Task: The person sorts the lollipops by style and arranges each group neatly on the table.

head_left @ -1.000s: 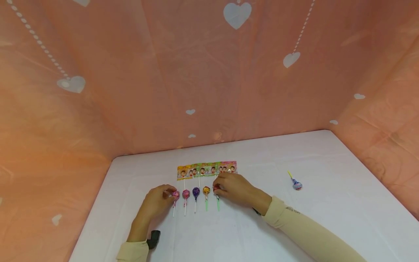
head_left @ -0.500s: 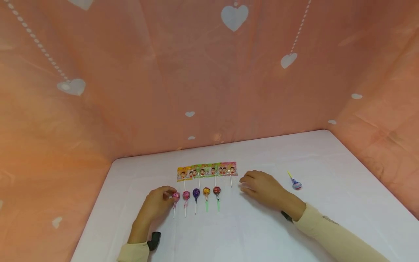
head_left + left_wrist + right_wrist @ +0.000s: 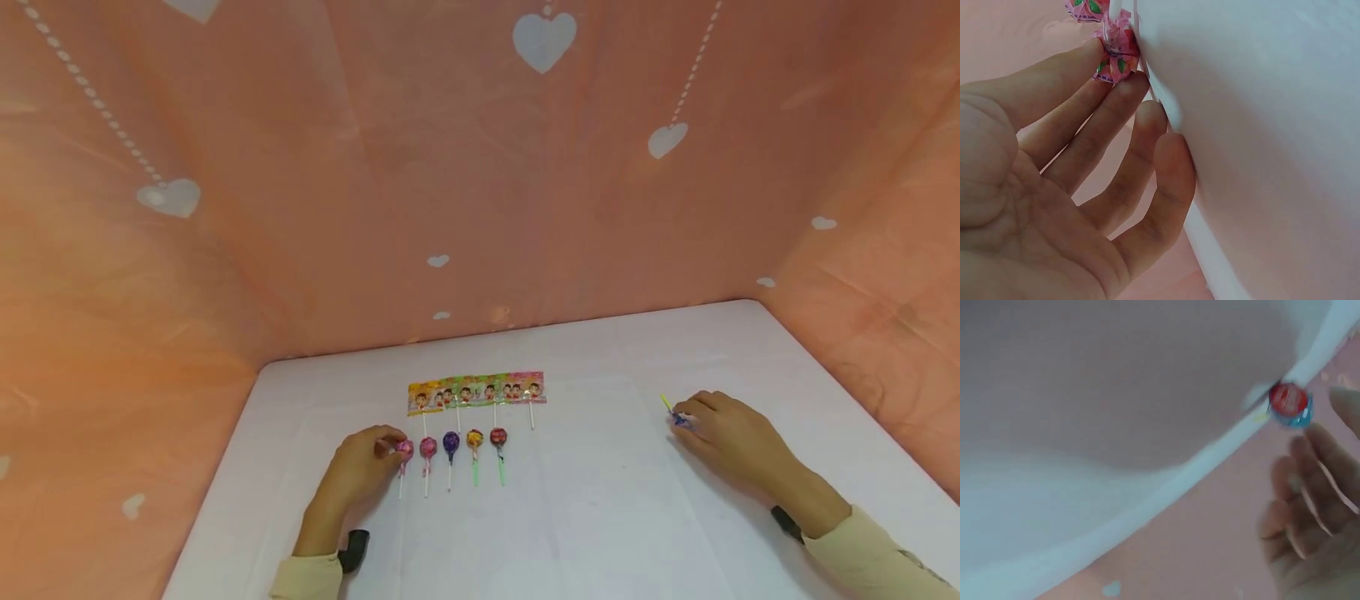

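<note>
My left hand pinches the head of a pink lollipop between thumb and fingers, at the left end of a row of wrapped lollipops. Its white stick points toward me. Beside it lie a second pink lollipop, a purple one, a yellow one and a red one. Far to the right, my right hand reaches over a blue lollipop with a yellow stick. In the right wrist view its red-and-blue wrapper sits just beyond my spread thumb and fingers.
Behind the row, flat-packed lollipops in orange, green and pink wrappers lie side by side, white sticks toward me. The white tabletop meets a pink cloth backdrop with white hearts at the back and sides.
My right hand has let go of the red lollipop at the row's right end and moved right to the blue lollipop. My left hand stays at the pink one.
</note>
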`<state>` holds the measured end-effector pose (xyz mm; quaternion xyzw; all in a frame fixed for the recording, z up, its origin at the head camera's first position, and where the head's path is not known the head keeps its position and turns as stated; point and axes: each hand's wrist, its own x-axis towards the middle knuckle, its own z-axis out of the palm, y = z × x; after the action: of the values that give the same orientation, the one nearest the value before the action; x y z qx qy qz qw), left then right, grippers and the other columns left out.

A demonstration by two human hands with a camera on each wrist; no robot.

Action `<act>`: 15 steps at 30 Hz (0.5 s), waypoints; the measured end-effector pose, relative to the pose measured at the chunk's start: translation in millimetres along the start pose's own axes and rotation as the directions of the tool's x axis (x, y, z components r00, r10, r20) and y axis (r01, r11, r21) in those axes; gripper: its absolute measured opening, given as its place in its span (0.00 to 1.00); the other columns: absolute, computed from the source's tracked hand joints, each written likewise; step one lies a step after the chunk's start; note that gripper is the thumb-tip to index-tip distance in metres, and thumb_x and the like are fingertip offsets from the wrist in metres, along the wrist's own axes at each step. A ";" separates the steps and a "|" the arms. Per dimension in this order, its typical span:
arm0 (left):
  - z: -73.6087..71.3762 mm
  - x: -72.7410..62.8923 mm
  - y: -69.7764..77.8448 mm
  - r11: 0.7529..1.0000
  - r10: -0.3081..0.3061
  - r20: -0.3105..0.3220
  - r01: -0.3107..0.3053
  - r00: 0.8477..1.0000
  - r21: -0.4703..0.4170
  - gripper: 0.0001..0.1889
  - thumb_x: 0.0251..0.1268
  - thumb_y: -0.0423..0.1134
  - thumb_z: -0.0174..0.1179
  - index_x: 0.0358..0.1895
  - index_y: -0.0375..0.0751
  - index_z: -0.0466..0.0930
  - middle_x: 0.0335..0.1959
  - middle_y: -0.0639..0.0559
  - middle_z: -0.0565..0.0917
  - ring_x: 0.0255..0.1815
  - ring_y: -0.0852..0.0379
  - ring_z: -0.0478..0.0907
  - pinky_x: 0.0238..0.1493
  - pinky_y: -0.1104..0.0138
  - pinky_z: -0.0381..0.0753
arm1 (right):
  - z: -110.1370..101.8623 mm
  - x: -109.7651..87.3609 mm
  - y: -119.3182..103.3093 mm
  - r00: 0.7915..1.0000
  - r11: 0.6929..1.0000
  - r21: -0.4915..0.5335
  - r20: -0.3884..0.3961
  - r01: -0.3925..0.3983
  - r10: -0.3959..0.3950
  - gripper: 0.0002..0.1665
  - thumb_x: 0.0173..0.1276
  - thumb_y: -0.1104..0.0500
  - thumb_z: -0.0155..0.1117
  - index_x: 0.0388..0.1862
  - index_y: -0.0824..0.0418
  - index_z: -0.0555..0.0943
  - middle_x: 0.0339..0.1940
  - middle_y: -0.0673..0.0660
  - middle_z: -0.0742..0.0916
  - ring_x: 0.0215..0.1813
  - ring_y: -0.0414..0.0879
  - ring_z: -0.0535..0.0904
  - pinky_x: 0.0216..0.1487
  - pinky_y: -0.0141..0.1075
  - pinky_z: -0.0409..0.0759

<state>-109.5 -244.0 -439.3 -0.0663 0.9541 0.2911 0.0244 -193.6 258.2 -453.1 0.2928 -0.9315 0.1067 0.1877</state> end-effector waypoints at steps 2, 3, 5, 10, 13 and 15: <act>-0.9 0.5 0.3 1.000 0.002 -0.003 -0.002 1.000 0.000 0.10 0.61 0.37 0.67 0.46 0.45 0.86 0.41 0.49 0.87 0.41 0.53 0.80 0.45 0.54 0.80 | -3.9 -3.7 4.3 0.997 0.999 -0.003 0.048 -0.054 0.054 0.16 0.59 0.50 0.73 0.44 0.56 0.85 0.39 0.50 0.86 0.41 0.49 0.83 0.40 0.48 0.82; -1.3 0.4 0.7 1.000 0.001 -0.004 -0.001 1.000 -0.003 0.10 0.61 0.37 0.67 0.46 0.45 0.86 0.41 0.49 0.87 0.41 0.52 0.80 0.45 0.53 0.80 | -5.2 -4.8 5.7 0.994 0.997 0.002 0.074 -0.078 0.077 0.17 0.60 0.49 0.73 0.44 0.56 0.85 0.38 0.50 0.86 0.40 0.48 0.83 0.40 0.48 0.82; -1.0 0.8 0.3 1.000 -0.002 -0.007 0.002 1.000 -0.009 0.10 0.61 0.36 0.67 0.46 0.45 0.86 0.40 0.49 0.87 0.42 0.52 0.80 0.46 0.53 0.80 | -6.4 -5.6 7.0 0.985 0.993 0.008 0.124 -0.118 0.116 0.18 0.63 0.46 0.70 0.45 0.56 0.84 0.37 0.48 0.85 0.39 0.47 0.82 0.38 0.47 0.81; 0.4 1.3 -0.8 1.000 0.003 -0.012 -0.004 1.000 -0.016 0.09 0.61 0.35 0.66 0.45 0.45 0.86 0.40 0.48 0.87 0.42 0.51 0.81 0.45 0.53 0.81 | -4.9 -7.2 7.0 0.977 0.988 0.032 0.160 -0.150 0.143 0.16 0.66 0.47 0.68 0.45 0.55 0.84 0.36 0.47 0.85 0.38 0.44 0.81 0.38 0.45 0.81; 0.8 0.9 -1.2 1.000 0.009 -0.015 -0.009 1.000 -0.021 0.09 0.61 0.35 0.66 0.45 0.44 0.86 0.40 0.48 0.87 0.42 0.51 0.81 0.45 0.53 0.80 | -4.2 -7.6 6.6 0.980 0.991 0.045 0.158 -0.129 0.120 0.14 0.66 0.52 0.68 0.47 0.56 0.85 0.39 0.49 0.86 0.39 0.44 0.81 0.40 0.46 0.82; 0.7 0.7 -1.3 1.000 0.010 -0.014 -0.011 1.000 -0.024 0.09 0.62 0.35 0.66 0.45 0.45 0.86 0.40 0.48 0.87 0.42 0.52 0.81 0.45 0.54 0.80 | -4.4 -7.7 6.8 0.982 0.993 0.043 0.156 -0.110 0.102 0.13 0.65 0.55 0.67 0.48 0.55 0.85 0.41 0.50 0.87 0.41 0.45 0.83 0.41 0.47 0.83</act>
<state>-110.0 -244.7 -440.6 -0.0635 0.9510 0.3022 0.0157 -190.6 268.9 -452.9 0.2549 -0.9544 0.1176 0.1016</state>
